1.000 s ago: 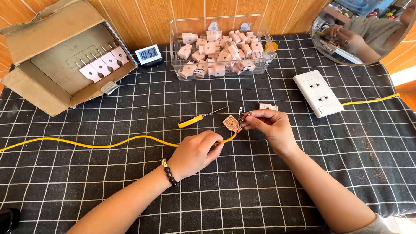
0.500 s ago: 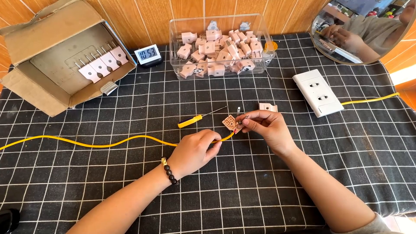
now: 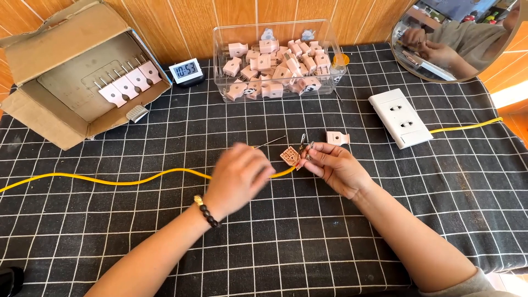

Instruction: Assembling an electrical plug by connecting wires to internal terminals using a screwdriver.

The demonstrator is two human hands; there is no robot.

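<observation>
Two bare hands work over a black gridded cloth (image 3: 385, 231). The right hand (image 3: 338, 168) pinches an opened plug half (image 3: 290, 156) between thumb and fingertips, its metal prongs (image 3: 304, 144) sticking up beside the fingers; the plug sits near the middle of the table, just off the cloth. The left hand (image 3: 239, 176), a bead bracelet (image 3: 207, 212) on its wrist, is blurred just left of the plug; I cannot tell whether its fingers are spread or closed. A yellow cable (image 3: 110, 180) runs from the left edge under that hand to the plug. The tip of a screwdriver (image 3: 272, 142) shows just beyond the left hand. A loose plug cover (image 3: 337, 137) lies just beyond the right hand. To the right lies a white socket block (image 3: 400, 117), trailing its own yellow lead (image 3: 467, 126). At the far side stands a clear tub (image 3: 220, 60) full of pink plugs (image 3: 280, 69), a small clock (image 3: 186, 70) left of it, and an open carton (image 3: 49, 60) holding a row of plugs at far left. A round mirror (image 3: 456, 38) sits at far right.
</observation>
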